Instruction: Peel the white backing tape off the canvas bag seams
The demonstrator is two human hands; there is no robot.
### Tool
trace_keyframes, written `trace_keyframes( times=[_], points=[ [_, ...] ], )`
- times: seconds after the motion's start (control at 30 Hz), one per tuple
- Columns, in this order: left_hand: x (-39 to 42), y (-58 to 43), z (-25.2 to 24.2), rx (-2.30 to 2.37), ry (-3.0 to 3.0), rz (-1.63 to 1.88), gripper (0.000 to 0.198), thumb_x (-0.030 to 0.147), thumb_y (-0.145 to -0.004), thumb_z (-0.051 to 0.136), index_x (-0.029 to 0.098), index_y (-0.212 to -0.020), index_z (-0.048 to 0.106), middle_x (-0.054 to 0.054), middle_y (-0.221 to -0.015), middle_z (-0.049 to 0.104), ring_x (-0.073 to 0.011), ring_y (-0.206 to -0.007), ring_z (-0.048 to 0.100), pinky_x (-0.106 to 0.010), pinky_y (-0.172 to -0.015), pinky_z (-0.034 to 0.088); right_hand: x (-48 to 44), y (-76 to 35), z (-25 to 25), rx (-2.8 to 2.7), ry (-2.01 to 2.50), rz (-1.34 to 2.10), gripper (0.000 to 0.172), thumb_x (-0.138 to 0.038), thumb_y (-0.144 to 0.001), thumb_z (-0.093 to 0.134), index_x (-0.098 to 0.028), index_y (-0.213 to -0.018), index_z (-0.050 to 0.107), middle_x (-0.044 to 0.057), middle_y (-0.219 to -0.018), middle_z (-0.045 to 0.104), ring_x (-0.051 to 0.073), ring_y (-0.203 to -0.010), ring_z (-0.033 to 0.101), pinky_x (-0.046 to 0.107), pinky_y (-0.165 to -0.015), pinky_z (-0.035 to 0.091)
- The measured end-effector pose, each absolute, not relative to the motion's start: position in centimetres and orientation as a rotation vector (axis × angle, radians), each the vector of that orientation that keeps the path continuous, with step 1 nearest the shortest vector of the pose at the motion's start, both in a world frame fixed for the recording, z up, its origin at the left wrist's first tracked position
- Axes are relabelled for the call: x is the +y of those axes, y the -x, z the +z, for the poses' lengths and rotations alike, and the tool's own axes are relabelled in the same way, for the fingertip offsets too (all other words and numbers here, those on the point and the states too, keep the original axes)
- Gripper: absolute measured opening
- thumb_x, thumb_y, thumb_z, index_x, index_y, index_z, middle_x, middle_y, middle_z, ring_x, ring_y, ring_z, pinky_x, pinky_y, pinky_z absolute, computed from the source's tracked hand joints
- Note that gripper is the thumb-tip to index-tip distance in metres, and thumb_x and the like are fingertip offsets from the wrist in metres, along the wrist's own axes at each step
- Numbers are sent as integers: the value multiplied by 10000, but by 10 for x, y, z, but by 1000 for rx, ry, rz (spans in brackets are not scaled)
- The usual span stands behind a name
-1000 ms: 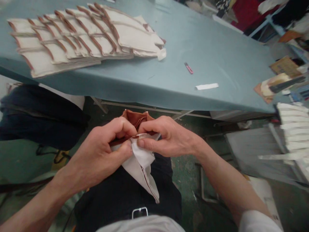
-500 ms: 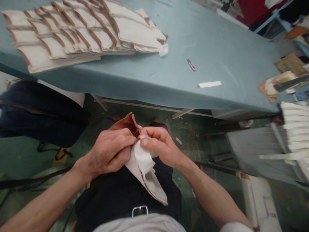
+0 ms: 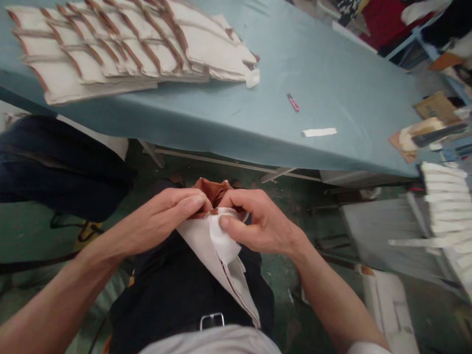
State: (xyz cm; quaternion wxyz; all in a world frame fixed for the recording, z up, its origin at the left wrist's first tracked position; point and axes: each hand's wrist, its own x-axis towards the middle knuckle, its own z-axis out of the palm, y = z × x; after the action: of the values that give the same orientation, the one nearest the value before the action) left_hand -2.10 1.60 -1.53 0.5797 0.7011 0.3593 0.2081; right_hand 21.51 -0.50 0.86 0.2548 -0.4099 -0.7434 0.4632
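Note:
Above my lap is a white fabric piece with a brown lining (image 3: 201, 241), sewn like a pouch, its mouth facing away from me. My left hand (image 3: 177, 209) grips the left side of its rim, fingers folded over the brown edge. On the right side, my right hand (image 3: 256, 219) pinches the rim, with the thumb on a white flap (image 3: 223, 243) and the fingers reaching into the opening. The lower corner of the pouch hangs toward my belt. Some fingertips are hidden inside the brown lining.
Across the blue-covered table (image 3: 258, 132) lie stacked white pieces with brown edges (image 3: 121, 44), a small pink-handled cutter (image 3: 293, 102) and a white strip (image 3: 319, 132). Dark cloth (image 3: 62, 167) hangs at left. More white pieces (image 3: 446, 201) are stacked at right.
The pouch's mouth has been spread wider, showing more brown lining. My left hand has shifted its hold along the rim, and my right fingers have moved into the opening.

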Motion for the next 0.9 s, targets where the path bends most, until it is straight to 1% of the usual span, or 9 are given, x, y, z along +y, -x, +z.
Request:
trace_keyframes(
  times=[0.07, 0.13, 0.23, 0.33, 0.43, 0.53, 0.67, 0.83, 0.9],
  points=[
    [23, 18, -14, 760, -1554, 417, 481, 503, -1072, 472, 181, -733, 584, 29, -713, 517, -125, -649, 448, -225, -594, 383, -4, -217, 15, -2173, 1103, 1114, 121, -234, -875, 558, -196, -760, 564, -39, -682, 545, 102, -613, 473, 249, -625, 340],
    [26, 12, -14, 711, -1444, 371, 492, 540, -1061, 495, 183, -725, 535, 38, -699, 439, -113, -628, 372, -214, -564, 340, -4, -218, 20, -2291, 1120, 988, 125, -218, -882, 540, -199, -760, 549, -34, -686, 556, 106, -620, 480, 255, -640, 340],
    [26, 5, -17, 653, -1302, 328, 510, 594, -1042, 516, 173, -757, 561, 40, -693, 420, -100, -596, 313, -204, -515, 288, -6, -219, 24, -2420, 1187, 832, 129, -211, -886, 533, -204, -758, 545, -24, -675, 585, 117, -617, 490, 266, -630, 323],
    [22, 1, -19, 627, -1235, 304, 504, 613, -1028, 534, 167, -799, 591, 39, -688, 444, -95, -571, 321, -195, -479, 274, -9, -220, 21, -2490, 1223, 704, 143, -214, -904, 521, -206, -766, 560, 1, -688, 654, 136, -636, 552, 281, -617, 309],
    [18, 3, -18, 655, -1338, 349, 467, 557, -1031, 555, 174, -764, 564, 48, -683, 423, -94, -575, 331, -187, -475, 278, -12, -221, 14, -2499, 1222, 664, 124, -208, -915, 526, -207, -812, 593, 14, -718, 712, 144, -649, 609, 282, -617, 321],
    [15, 6, -16, 698, -1484, 383, 445, 492, -1041, 552, 179, -726, 535, 51, -685, 404, -96, -592, 346, -184, -485, 293, -13, -221, 6, -2454, 1193, 622, 92, -194, -908, 548, -211, -842, 610, 15, -730, 733, 150, -647, 637, 275, -612, 344],
    [15, 6, -17, 684, -1525, 395, 410, 459, -1055, 532, 182, -755, 550, 57, -684, 417, -96, -585, 365, -186, -479, 303, -14, -221, -2, -2393, 1127, 503, 93, -168, -894, 548, -209, -848, 618, 19, -735, 744, 145, -630, 633, 269, -599, 370],
    [14, 7, -16, 685, -1705, 439, 354, 378, -1062, 543, 176, -781, 616, 51, -682, 503, -92, -578, 419, -186, -484, 321, -18, -221, -9, -2310, 1046, 504, 104, -144, -891, 548, -215, -844, 607, -12, -713, 723, 119, -609, 606, 245, -598, 399],
    [13, 8, -16, 679, -1759, 446, 348, 358, -1057, 549, 179, -764, 606, 54, -665, 501, -90, -566, 426, -189, -481, 322, -19, -221, -11, -2285, 1004, 496, 116, -123, -890, 550, -209, -834, 603, -9, -717, 717, 115, -613, 604, 246, -608, 403]
  ],
)
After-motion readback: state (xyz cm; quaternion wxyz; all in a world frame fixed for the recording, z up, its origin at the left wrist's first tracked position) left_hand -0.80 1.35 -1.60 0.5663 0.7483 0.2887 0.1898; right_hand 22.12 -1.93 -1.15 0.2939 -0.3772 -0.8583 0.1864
